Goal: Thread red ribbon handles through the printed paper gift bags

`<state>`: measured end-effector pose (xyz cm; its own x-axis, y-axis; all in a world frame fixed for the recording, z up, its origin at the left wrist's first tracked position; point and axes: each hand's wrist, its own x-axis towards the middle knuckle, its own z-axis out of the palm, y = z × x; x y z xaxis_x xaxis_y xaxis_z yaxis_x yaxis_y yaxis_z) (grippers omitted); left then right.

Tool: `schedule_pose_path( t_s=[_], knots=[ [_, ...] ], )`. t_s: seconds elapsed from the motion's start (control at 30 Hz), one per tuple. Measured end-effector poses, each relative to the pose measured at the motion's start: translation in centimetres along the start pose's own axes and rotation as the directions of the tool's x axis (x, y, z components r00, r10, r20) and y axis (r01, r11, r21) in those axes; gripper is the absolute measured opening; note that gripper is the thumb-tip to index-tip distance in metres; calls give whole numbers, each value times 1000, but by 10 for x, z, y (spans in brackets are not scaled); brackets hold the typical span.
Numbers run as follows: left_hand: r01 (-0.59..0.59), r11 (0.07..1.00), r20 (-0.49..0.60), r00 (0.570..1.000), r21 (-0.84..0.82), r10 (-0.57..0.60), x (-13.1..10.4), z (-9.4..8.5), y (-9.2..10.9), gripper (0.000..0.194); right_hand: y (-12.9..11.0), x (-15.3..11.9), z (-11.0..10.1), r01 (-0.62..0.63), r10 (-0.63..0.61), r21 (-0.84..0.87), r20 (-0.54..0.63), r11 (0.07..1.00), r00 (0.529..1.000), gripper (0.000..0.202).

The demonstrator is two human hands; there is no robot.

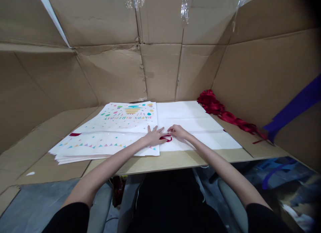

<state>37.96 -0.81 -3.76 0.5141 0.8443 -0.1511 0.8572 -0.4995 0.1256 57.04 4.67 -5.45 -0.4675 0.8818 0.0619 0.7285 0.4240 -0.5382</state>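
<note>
My left hand (pixel 154 137) lies flat with fingers spread across the right edge of a stack of white printed sheets (pixel 100 126). The top sheet carries coloured shapes and the words HAPPY BIRTHDAY, upside down from my side. A small loop of red ribbon (pixel 167 139) curls beside my left thumb, between the two hands. My right hand (pixel 179 132) is pinched closed at the top of this loop, over blank white sheets (pixel 205 126). Its fingertips seem to hold the ribbon, though the exact contact is too small to see.
Cardboard walls (pixel 160 69) enclose the work surface at the back and sides. A heap of red ribbon (pixel 212 102) trails along the right side toward a purple strip (pixel 293 109). The table's front edge (pixel 150 164) runs close below my forearms.
</note>
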Motion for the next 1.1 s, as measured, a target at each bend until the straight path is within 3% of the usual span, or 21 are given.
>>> schedule_pose_path(
  t_s=[0.17,0.23,0.33,0.47,0.6,0.8,0.97,1.1],
  knots=[
    [-13,984,-267,963,-175,-35,-12,-5,-16,53,-8,15,-1,-96,101,-39,179,995,979,21],
    [-3,976,-364,928,-218,-78,-27,-11,-32,52,-8,17,-3,-107,111,-28,198,994,974,21],
    [110,970,-405,894,-219,-193,-61,-19,-65,51,-7,15,-6,-118,113,17,183,993,977,17],
    [301,945,-358,875,-124,-326,-116,-20,-107,55,-8,10,-9,-195,157,234,173,953,972,19],
    [407,912,-230,884,-48,-407,-152,-10,-129,59,-11,10,-5,-246,180,409,194,879,964,26],
    [436,900,-188,884,7,-427,-159,4,-132,58,-16,10,-2,-253,189,434,186,865,964,7],
    [449,893,-137,884,-12,-446,-158,3,-130,65,-15,6,-6,-333,236,547,242,768,941,11],
    [439,898,-126,890,-20,-438,-158,2,-131,67,-14,7,-5,-285,241,616,155,734,958,12]
  ],
)
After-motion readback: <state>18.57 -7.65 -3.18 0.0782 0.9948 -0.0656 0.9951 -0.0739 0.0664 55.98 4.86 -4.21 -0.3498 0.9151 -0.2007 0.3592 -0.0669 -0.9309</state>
